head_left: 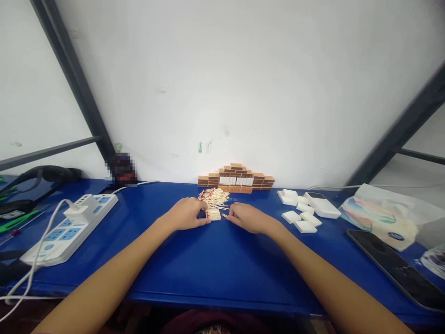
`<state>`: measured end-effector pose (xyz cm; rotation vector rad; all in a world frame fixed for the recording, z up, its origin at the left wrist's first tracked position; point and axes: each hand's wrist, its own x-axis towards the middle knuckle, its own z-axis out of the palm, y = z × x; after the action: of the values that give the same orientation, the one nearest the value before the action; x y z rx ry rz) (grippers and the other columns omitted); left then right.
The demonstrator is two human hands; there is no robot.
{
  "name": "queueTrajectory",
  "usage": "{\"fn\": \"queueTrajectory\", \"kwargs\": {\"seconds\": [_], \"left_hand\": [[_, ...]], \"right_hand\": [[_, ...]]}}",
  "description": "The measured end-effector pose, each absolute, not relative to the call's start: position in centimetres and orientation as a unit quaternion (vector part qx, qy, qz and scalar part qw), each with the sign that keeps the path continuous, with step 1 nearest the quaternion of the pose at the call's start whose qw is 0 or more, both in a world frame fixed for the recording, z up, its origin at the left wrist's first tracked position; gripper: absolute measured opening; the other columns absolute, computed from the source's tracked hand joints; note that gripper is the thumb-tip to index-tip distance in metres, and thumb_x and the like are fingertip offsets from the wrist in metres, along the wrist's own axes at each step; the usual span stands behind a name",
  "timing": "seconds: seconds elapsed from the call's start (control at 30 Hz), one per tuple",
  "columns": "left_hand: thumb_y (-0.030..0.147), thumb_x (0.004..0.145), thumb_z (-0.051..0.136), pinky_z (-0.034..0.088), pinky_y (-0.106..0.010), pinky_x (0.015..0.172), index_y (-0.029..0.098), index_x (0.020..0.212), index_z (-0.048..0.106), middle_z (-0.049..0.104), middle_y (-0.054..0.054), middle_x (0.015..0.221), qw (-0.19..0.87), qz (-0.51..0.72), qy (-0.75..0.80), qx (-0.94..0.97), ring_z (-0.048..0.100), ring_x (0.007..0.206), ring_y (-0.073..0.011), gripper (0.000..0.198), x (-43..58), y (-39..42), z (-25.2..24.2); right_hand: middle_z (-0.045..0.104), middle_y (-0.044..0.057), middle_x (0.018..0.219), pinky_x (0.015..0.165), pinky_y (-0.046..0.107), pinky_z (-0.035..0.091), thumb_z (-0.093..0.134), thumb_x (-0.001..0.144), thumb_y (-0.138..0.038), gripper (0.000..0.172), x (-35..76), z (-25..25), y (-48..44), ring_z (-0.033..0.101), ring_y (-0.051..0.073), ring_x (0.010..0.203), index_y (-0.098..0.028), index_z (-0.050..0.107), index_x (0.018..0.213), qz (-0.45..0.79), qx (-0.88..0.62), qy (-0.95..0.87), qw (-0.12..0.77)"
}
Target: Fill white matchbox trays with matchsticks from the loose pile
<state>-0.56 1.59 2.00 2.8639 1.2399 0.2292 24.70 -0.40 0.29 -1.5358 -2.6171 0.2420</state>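
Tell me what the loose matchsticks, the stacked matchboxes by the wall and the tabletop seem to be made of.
Matchsticks: pale bare wood by the look, thin sticks with red tips.
Stacked matchboxes: probably matt cardboard, dull brown and sharp-edged, though too small to be sure.
Tabletop: smooth blue surface with a soft sheen, perhaps laminate or painted board.

Both arms outstretched — left hand (187, 214), right hand (246, 218) curled.
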Motion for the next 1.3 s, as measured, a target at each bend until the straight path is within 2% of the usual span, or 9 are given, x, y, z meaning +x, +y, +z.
{"fn": "queueTrajectory", "kwargs": {"seconds": [0.13, 0.27, 0.53, 0.8, 1.0, 1.1, 1.2, 1.3], "left_hand": [[0.053, 0.089, 0.065, 0.035, -0.029, 0.058, 0.021, 0.095, 0.071, 0.071, -0.005, 0.079, 0.004, 0.066, 0.396, 0.916, 0.064, 0.068, -0.0218, 0.033, -0.6, 1.7, 1.9], [0.053, 0.089, 0.066, 0.035, -0.03, 0.058, 0.021, 0.1, 0.071, 0.072, -0.005, 0.08, 0.008, 0.063, 0.398, 0.915, 0.065, 0.069, -0.0221, 0.034, -0.5, 1.6, 2.0], [0.051, 0.089, 0.067, 0.035, -0.029, 0.058, 0.021, 0.094, 0.07, 0.072, -0.004, 0.08, 0.007, 0.073, 0.388, 0.919, 0.065, 0.069, -0.021, 0.031, -0.4, 1.4, 2.0], [0.051, 0.088, 0.068, 0.037, -0.027, 0.059, 0.02, 0.099, 0.072, 0.07, -0.002, 0.075, 0.058, 0.09, 0.368, 0.924, 0.063, 0.066, -0.0184, 0.033, -0.1, 1.2, 2.0], [0.055, 0.086, 0.071, 0.036, -0.025, 0.056, 0.021, 0.095, 0.072, 0.067, 0.001, 0.07, 0.148, 0.097, 0.343, 0.923, 0.061, 0.061, -0.0145, 0.036, 0.0, 1.1, 1.8], [0.055, 0.086, 0.071, 0.035, -0.026, 0.056, 0.02, 0.096, 0.072, 0.067, 0.0, 0.071, 0.15, 0.098, 0.348, 0.92, 0.061, 0.061, -0.0147, 0.036, 0.0, 1.1, 1.7], [0.054, 0.086, 0.071, 0.034, -0.026, 0.056, 0.021, 0.097, 0.073, 0.067, 0.0, 0.069, 0.144, 0.098, 0.351, 0.92, 0.061, 0.061, -0.015, 0.035, 0.0, 1.1, 1.8], [0.053, 0.088, 0.069, 0.034, -0.026, 0.057, 0.023, 0.096, 0.074, 0.066, 0.001, 0.066, 0.133, 0.093, 0.351, 0.922, 0.06, 0.059, -0.0146, 0.032, 0.0, 1.1, 1.8]], "right_hand": [[0.07, 0.015, 0.103, 0.08, 0.03, 0.045, 0.048, 0.105, -0.028, 0.025, 24.4, 0.3, -0.7, 0.065, 0.024, 0.095, -0.013, 0.067, 0.098, 0.018, -0.501, -0.865, 0.01], [0.069, 0.016, 0.105, 0.083, 0.031, 0.046, 0.044, 0.107, -0.029, 0.027, 24.5, 0.2, -0.6, 0.065, 0.025, 0.099, -0.013, 0.065, 0.1, 0.013, -0.503, -0.864, -0.003], [0.062, 0.014, 0.116, 0.075, 0.031, 0.047, 0.043, 0.108, -0.03, 0.022, 23.4, 0.5, -1.0, 0.066, 0.022, 0.089, -0.014, 0.058, 0.109, -0.026, -0.507, -0.859, 0.064], [0.062, 0.014, 0.113, 0.069, 0.03, 0.049, 0.042, 0.108, -0.033, 0.025, 22.5, -0.3, -1.2, 0.066, 0.024, 0.091, -0.015, 0.058, 0.112, -0.092, -0.468, -0.879, 0.02], [0.062, 0.017, 0.112, 0.068, 0.031, 0.05, 0.046, 0.106, -0.026, 0.02, 22.0, -1.2, -1.5, 0.065, 0.028, 0.098, -0.013, 0.059, 0.115, -0.132, -0.445, -0.886, -0.006], [0.063, 0.015, 0.112, 0.068, 0.029, 0.048, 0.046, 0.107, -0.029, 0.02, 22.1, -0.6, -1.6, 0.066, 0.025, 0.095, -0.015, 0.059, 0.111, -0.099, -0.449, -0.888, 0.013], [0.064, 0.012, 0.112, 0.071, 0.028, 0.046, 0.041, 0.109, -0.034, 0.024, 23.0, 0.1, -1.2, 0.066, 0.022, 0.091, -0.017, 0.058, 0.11, -0.058, -0.484, -0.87, 0.068], [0.064, 0.011, 0.113, 0.074, 0.028, 0.044, 0.041, 0.108, -0.03, 0.023, 24.5, 0.2, -0.1, 0.066, 0.021, 0.092, -0.017, 0.06, 0.109, -0.054, -0.545, -0.83, 0.106]]}}
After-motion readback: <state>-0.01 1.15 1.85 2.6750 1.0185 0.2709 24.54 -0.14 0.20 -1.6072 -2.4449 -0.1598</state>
